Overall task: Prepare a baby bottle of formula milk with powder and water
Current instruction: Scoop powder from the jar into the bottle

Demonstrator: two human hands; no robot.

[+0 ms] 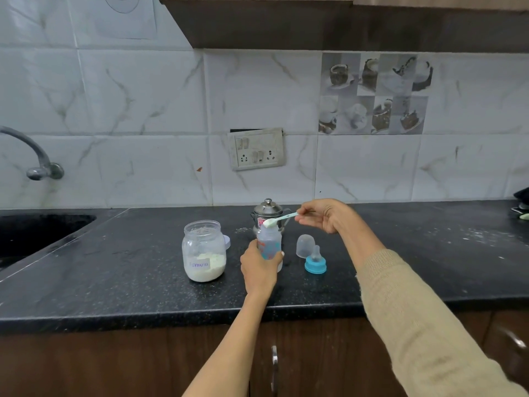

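Note:
A clear baby bottle (269, 242) with coloured print stands open on the black counter (143, 282). My left hand (259, 269) grips its lower body. My right hand (323, 214) pinches the handle of a pale teal spoon (282, 219); its bowl, heaped with white powder, sits right over the bottle's mouth. An open glass jar (204, 250), about a third full of white powder, stands just left of the bottle. To the right lie the blue teat ring (315, 260) and the clear cap (305, 245). A small steel kettle (267, 212) stands behind the bottle, partly hidden.
A sink (37, 233) is sunk into the counter at far left under a wall tap (34, 156). The jar's white lid (227, 241) peeks out behind the jar. Powder specks dust the counter at right. A switchboard (256, 149) is on the tiled wall.

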